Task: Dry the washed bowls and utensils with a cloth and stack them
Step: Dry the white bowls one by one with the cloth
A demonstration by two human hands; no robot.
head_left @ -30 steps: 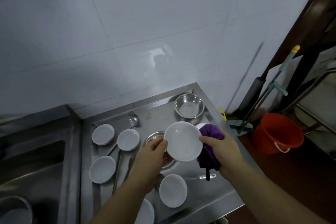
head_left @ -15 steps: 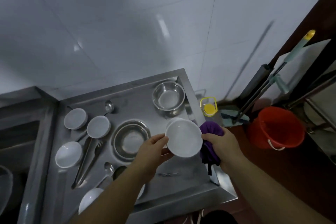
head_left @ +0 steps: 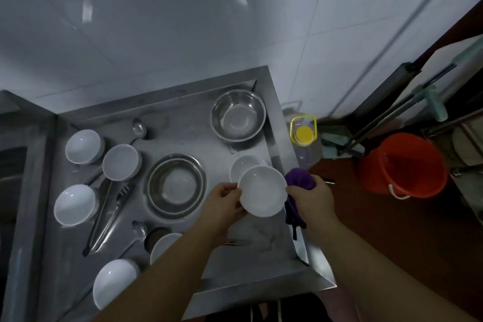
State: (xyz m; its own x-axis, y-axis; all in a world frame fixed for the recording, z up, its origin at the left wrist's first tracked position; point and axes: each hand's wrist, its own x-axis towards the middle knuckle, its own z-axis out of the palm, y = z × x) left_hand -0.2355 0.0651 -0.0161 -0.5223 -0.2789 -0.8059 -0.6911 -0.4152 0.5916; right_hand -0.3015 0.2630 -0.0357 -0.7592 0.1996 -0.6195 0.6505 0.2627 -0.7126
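Left hand point(head_left: 226, 198): grip pinches white bowl point(head_left: 262, 191) rim, above tabletop point(head_left: 188, 112) edge
Right hand point(head_left: 311, 197): grip clutches purple cloth point(head_left: 299, 179); touches bowl
Risk: wet rim could slip; bowl chips bowl beneath point(head_left: 241, 165)

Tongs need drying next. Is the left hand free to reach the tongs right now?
Probably not yet. The left hand holds the white bowl by its rim, so it is occupied. The tongs lie uncovered on the counter to its left, so once the bowl is set down the way looks open.
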